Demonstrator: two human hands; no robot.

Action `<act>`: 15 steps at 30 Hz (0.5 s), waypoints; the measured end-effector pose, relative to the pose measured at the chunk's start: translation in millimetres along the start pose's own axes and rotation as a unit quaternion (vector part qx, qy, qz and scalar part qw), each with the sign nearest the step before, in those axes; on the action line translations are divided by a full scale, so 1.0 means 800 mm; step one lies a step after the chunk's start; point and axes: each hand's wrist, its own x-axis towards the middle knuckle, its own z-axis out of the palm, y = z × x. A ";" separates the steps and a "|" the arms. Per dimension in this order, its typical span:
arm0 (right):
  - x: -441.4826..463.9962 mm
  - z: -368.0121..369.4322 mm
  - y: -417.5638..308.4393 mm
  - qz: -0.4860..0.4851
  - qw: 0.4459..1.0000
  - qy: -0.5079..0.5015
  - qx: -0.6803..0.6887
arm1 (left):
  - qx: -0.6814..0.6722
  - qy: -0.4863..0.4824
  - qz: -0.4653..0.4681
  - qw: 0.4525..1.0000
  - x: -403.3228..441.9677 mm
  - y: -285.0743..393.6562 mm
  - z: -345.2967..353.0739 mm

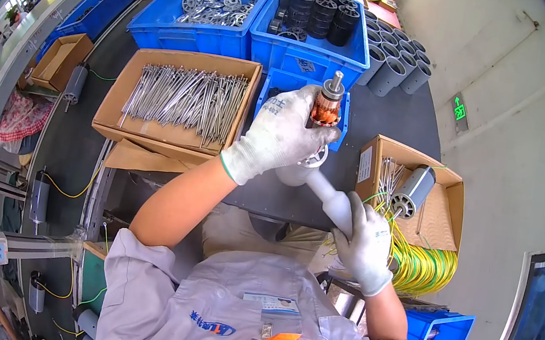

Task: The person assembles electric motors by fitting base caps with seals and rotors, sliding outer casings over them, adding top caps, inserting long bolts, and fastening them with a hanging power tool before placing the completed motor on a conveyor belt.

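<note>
My left hand (284,130), in a white glove, is closed around a motor armature (327,105), held upright with its metal shaft on top and copper windings showing. Just under that hand is a silver spoked end cover (316,157); I cannot tell whether it is joined to the armature. My gloved right hand (367,243) grips the thick handle of a white mallet (324,192). The mallet's head lies below my left hand, close to the end cover, and whether they touch is unclear. Behind the armature stands a small blue bin (287,81), partly hidden.
A cardboard box (107,107) holds many metal rods. Blue crates (196,43) contain silver covers and black round parts. Grey cylinders (388,76) stand at back right. Another box (452,214) holds a motor, beside yellow-green wires (428,269). A conveyor (63,149) carries motors at left.
</note>
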 end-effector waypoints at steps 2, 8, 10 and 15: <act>-0.007 -0.023 -0.001 -0.078 0.990 0.115 0.029 | 0.008 0.015 0.011 1.000 -0.001 -0.002 0.002; -0.001 -0.016 0.004 -0.118 0.967 0.226 -0.002 | -0.019 0.004 -0.030 0.999 -0.004 0.001 0.004; 0.002 -0.016 0.021 -0.079 0.991 0.103 -0.026 | -0.004 0.016 -0.015 1.000 -0.008 0.001 0.004; -0.034 -0.033 0.025 -0.058 0.943 0.264 0.194 | -0.009 0.021 -0.021 1.000 -0.004 0.006 0.002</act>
